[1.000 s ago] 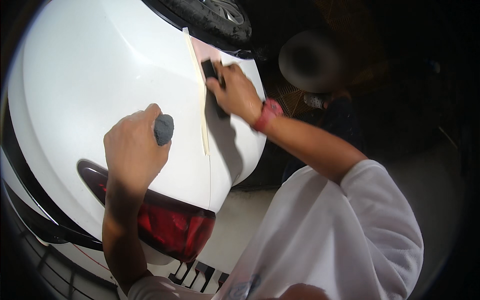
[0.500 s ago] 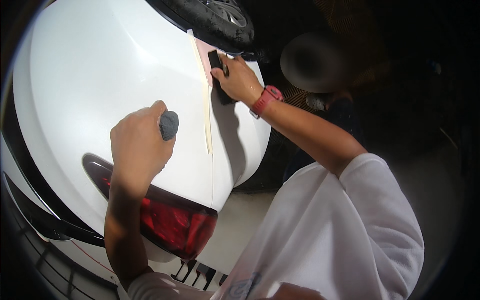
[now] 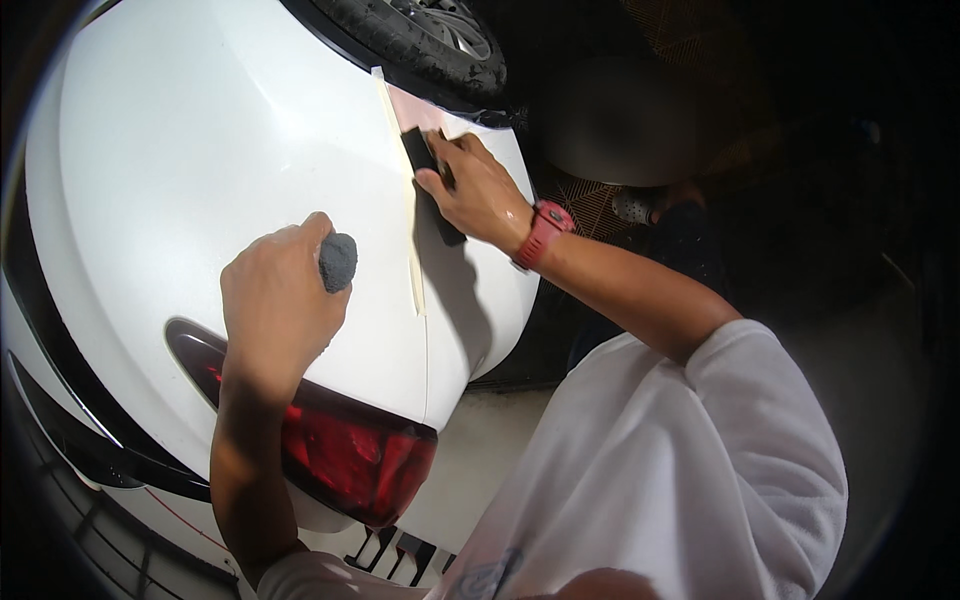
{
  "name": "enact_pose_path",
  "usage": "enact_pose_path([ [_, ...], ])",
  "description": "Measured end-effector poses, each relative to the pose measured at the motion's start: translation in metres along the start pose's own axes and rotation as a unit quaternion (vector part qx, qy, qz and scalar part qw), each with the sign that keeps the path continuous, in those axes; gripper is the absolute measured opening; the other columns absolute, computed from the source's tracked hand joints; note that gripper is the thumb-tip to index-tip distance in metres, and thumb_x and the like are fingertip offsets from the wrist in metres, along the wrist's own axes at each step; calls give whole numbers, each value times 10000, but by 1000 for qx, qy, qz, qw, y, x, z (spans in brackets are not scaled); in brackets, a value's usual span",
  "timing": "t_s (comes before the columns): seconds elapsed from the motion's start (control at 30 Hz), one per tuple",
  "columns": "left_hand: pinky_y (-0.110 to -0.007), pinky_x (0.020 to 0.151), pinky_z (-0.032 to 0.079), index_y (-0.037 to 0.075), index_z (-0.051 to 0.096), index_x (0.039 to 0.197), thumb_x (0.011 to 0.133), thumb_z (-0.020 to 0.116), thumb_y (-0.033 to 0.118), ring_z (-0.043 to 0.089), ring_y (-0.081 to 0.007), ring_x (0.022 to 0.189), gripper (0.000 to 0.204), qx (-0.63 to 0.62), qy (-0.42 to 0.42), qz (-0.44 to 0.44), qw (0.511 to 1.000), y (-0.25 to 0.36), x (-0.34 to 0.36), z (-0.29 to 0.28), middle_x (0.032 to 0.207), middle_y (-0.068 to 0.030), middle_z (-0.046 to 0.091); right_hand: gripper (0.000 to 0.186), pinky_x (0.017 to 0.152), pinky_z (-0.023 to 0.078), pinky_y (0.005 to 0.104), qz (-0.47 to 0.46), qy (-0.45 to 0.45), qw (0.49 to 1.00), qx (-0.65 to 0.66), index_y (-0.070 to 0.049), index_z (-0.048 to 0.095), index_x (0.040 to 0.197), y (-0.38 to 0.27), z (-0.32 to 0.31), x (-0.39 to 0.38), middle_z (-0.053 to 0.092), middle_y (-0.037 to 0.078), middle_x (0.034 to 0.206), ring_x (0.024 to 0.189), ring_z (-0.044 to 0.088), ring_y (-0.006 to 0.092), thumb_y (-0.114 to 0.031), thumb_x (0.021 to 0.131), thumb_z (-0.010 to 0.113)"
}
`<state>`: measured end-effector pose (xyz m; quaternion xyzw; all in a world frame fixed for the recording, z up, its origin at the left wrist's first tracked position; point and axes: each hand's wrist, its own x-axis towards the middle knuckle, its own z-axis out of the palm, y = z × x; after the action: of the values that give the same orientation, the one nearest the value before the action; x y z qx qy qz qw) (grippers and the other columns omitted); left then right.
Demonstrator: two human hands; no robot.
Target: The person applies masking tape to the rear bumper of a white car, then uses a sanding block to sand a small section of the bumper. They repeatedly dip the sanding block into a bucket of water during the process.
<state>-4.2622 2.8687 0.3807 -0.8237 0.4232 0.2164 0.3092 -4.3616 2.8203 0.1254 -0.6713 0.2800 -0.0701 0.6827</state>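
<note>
My left hand (image 3: 283, 300) is closed around a bunched dark grey cloth (image 3: 338, 264), its end poking out beside the thumb, above the white car panel (image 3: 190, 170). Farther right, my right hand (image 3: 482, 195) grips a long black sanding block (image 3: 446, 224) and holds it against the panel. The block lies along the right side of a strip of cream masking tape (image 3: 416, 285). Beyond it, near the wheel arch, a pinkish patch (image 3: 410, 106) shows on the panel. My palms' undersides are hidden.
A red tail light (image 3: 355, 460) sits below my left hand. The car's wheel (image 3: 430, 40) is at the far edge. A blurred round grey shape (image 3: 620, 125) and a shoe (image 3: 632, 206) appear on the right, over dark grated flooring (image 3: 580, 200).
My right hand and the sanding block have slid nearer to me along the tape, uncovering panel near the wheel. My left hand has dipped slightly, still holding the cloth.
</note>
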Motion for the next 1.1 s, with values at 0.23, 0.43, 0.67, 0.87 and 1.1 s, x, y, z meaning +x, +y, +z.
enact_pose_path([
  [0.23, -477, 760, 565, 54, 679, 1014, 802, 826, 88, 734, -401, 869, 261, -8, 22, 21, 1000, 0, 0, -2, 880, -161, 737, 566, 1085, 524, 502, 24, 18, 999, -43, -10, 631, 1459, 5, 1, 80, 641, 349, 1298, 1220, 650, 498, -354, 1009, 641],
  [0.43, -475, 753, 564, 53, 670, 993, 807, 824, 100, 734, -398, 863, 246, 4, 4, 8, 1000, 1, -1, 2, 886, -156, 740, 537, 1058, 530, 498, 44, -25, 999, -12, 8, 654, 1401, -4, -7, 15, 662, 330, 1230, 1193, 662, 462, -346, 1000, 699],
  [0.67, -483, 754, 561, 58, 673, 993, 807, 817, 107, 729, -405, 853, 240, -2, 11, 12, 1000, 1, 1, -1, 874, -157, 736, 599, 1123, 508, 488, 28, -13, 999, -43, 8, 652, 1434, 10, -1, 85, 630, 331, 1356, 1263, 645, 470, -410, 1007, 642],
  [0.87, -482, 760, 563, 64, 676, 1003, 801, 825, 115, 732, -406, 872, 256, 7, 0, 4, 1000, 1, -3, 1, 885, -157, 739, 560, 1023, 544, 500, 33, -20, 999, -14, 16, 647, 1422, 3, -3, 10, 663, 316, 1227, 1158, 675, 464, -354, 1004, 687],
  [1.1, -482, 755, 560, 57, 676, 988, 808, 819, 102, 724, -410, 860, 235, -4, 8, 6, 1000, 2, -2, 0, 874, -164, 730, 595, 1026, 549, 535, 12, -4, 1000, -27, 20, 594, 1475, 17, 8, 13, 633, 374, 1231, 1147, 670, 505, -381, 1037, 621],
])
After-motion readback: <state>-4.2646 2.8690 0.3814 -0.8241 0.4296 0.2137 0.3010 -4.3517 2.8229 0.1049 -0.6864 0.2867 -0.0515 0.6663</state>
